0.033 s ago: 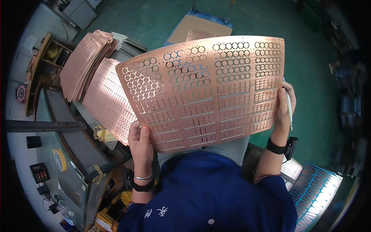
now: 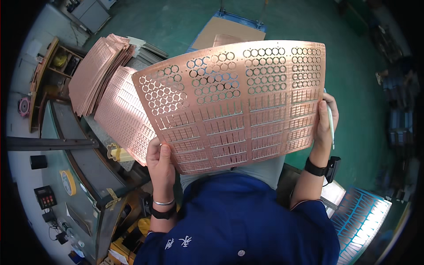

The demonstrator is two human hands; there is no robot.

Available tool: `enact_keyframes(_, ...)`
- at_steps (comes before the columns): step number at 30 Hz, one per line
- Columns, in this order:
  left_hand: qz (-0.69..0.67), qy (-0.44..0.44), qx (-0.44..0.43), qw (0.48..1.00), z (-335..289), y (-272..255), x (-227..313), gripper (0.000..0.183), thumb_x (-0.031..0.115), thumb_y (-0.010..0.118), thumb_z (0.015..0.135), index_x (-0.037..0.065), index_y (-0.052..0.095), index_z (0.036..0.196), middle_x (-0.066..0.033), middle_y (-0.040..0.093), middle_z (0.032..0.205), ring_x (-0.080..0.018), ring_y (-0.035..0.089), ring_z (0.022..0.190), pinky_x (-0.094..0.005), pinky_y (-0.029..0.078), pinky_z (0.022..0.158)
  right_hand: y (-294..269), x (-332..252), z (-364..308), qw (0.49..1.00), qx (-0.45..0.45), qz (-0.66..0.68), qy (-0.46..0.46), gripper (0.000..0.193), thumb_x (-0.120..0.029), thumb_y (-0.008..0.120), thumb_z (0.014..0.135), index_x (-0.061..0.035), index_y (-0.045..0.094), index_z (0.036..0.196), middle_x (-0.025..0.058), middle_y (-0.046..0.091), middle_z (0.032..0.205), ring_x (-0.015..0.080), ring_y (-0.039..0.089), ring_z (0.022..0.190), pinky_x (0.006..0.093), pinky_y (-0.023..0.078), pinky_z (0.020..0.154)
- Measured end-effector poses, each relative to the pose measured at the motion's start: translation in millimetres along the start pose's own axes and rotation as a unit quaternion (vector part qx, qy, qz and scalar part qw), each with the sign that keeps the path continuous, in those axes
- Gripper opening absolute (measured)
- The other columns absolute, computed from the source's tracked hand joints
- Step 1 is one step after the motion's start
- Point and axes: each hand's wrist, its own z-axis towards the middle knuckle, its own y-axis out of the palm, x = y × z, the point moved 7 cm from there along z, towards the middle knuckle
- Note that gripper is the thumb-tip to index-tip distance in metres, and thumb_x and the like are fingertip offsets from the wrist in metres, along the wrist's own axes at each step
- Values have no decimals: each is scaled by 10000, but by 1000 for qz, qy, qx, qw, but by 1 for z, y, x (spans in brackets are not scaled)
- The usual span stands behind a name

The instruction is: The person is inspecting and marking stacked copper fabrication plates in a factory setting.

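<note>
A large, thin copper-coloured sheet (image 2: 245,108) is held up in front of me, bowed slightly. Rows of ring-shaped cut-outs fill its upper part, narrow slots its lower part. My left hand (image 2: 160,163) pinches the lower left edge, thumb on the face towards me. On the right edge, my right hand (image 2: 328,121) grips the sheet with the thumb in front and fingers behind. A slim pale pen-like tool (image 2: 331,132) also rests in that hand. Left of the held sheet, a similar copper sheet (image 2: 123,104) lies beside a thick stack of copper sheets (image 2: 90,77).
Beyond the sheet stands a blue trolley (image 2: 240,18) carrying cardboard (image 2: 227,33). A workbench (image 2: 84,165) at left has a yellow tape roll (image 2: 68,183) near it. A blue-lined shiny panel (image 2: 362,223) lies at lower right. Shelving (image 2: 55,66) stands far left.
</note>
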Motion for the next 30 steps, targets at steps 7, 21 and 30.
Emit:
enact_keyframes(7, -10, 24, -20, 999, 1, 4, 7, 176, 89, 482, 943, 38, 519, 1107, -77, 608, 1085, -141, 561, 1005, -290, 434, 890, 0, -1, 1, 1000, -5, 26, -3, 287, -163, 578, 903, 66, 532, 1069, 121, 609, 988, 133, 577, 903, 250, 464, 820)
enact_keyframes(21, 12, 13, 37, 999, 2, 10, 12, 214, 165, 528, 936, 11, 523, 1085, -46, 628, 903, -64, 540, 789, -194, 403, 720, 3, -4, 4, 1000, -8, 7, -2, 267, -145, 569, 907, 66, 540, 1069, 120, 613, 982, 132, 588, 879, 233, 471, 804)
enact_keyframes(30, 92, 50, 66, 992, 1, -6, 13, 189, 154, 538, 929, 1, 546, 1039, -99, 623, 1018, -129, 569, 915, -264, 426, 846, -2, -3, 6, 989, -24, -141, -23, 230, -206, 582, 896, -9, 556, 1011, 136, 615, 1043, 177, 582, 963, 311, 452, 878)
